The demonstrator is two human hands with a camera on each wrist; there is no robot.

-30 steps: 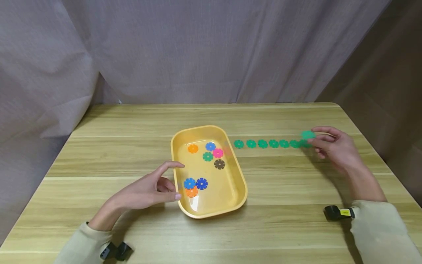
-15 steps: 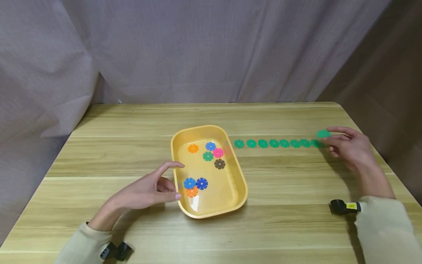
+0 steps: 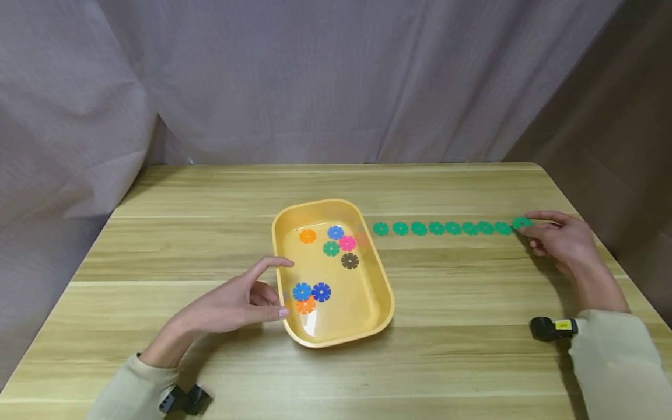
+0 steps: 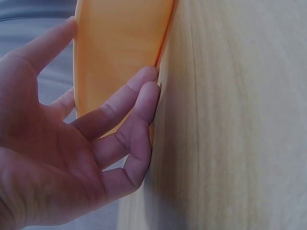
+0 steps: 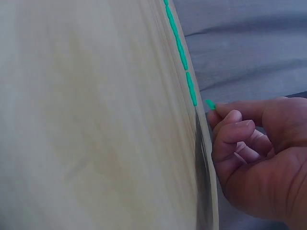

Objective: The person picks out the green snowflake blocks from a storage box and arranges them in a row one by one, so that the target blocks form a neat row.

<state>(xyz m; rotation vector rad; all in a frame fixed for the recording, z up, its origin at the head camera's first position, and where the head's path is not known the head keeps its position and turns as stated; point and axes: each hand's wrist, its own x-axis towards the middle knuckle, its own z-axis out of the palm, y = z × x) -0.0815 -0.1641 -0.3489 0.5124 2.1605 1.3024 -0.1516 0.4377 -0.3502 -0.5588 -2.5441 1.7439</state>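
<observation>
My right hand pinches a green notched interlocking disc between thumb and index finger, at the right end of a straight row of several green discs on the table. In the right wrist view the held disc is mostly covered by the fingertips and looks slightly raised off the table. My left hand holds the left side of a yellow tray. Its thumb and index finger lie at the rim, and the other fingers curl against the outer wall.
Loose discs lie in the tray: an orange one, a pink one, a green one, a brown one and several others. The wooden table ends at a grey curtain behind.
My right hand has moved right along the row and then lowered with a green disc, and more green discs now show lying at that end. The left hand and tray have stayed still.
</observation>
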